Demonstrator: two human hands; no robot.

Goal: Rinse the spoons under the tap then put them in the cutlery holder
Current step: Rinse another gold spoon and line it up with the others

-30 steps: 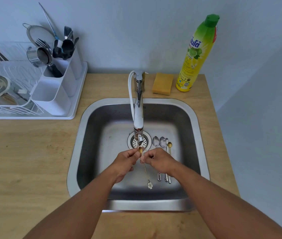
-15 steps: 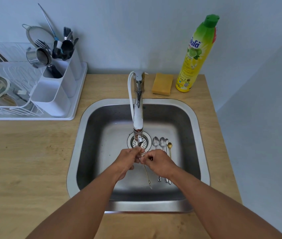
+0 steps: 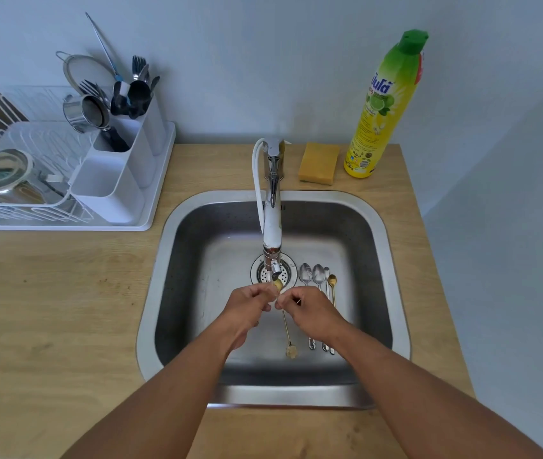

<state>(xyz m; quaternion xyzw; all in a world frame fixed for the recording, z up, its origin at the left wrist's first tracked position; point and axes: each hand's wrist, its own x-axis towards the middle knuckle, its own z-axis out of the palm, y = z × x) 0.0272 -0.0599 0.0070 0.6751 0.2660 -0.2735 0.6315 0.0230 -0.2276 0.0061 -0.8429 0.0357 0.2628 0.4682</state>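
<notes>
Two bare forearms reach in from the near edge, ending in the left hand (image 3: 247,304) and the right hand (image 3: 313,313). No sleeves show on either arm. No watch, ring or glove shows on either.

A light wooden counter (image 3: 48,326) carries everything, with a steel sink (image 3: 154,293) set into it at the middle. On the far left stands a white drying rack (image 3: 151,207) with its tray, and along the far edge to the right of the tap (image 3: 271,207) lie a yellow sponge (image 3: 318,163) and, just beside it, an upright soap bottle (image 3: 383,111).
</notes>
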